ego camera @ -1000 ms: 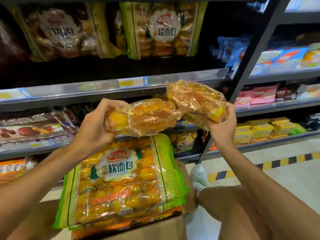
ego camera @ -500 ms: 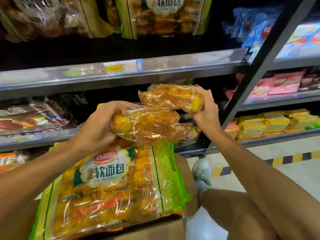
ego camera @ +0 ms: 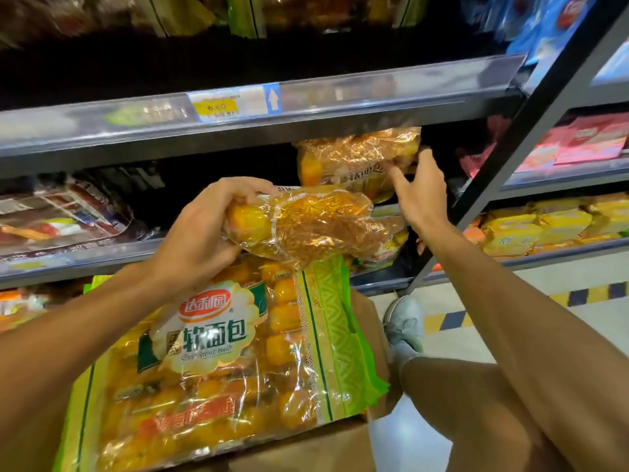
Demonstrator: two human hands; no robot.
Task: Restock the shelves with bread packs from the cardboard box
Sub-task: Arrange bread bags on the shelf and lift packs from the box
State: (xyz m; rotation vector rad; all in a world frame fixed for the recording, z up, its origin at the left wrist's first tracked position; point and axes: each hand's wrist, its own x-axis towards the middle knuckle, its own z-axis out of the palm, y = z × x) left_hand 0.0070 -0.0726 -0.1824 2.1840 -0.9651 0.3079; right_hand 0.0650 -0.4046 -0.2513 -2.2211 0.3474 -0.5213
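1. Bread pack (ego camera: 357, 158), long axis running left to right along the middle shelf (ego camera: 391, 212), sits near the shelf's right end under the price rail; the right hand (ego camera: 420, 195) is just below and right of it, fingers spread and touching its lower right corner, gripping nothing firmly.
2. Left hand (ego camera: 200, 229) is closed around the left end of a second bread pack (ego camera: 306, 226), held ahead of the shelf's front edge, lower and to the left.
3. Large packs fill the cardboard box (ego camera: 306, 447) below; the left hand looks nearer to them.
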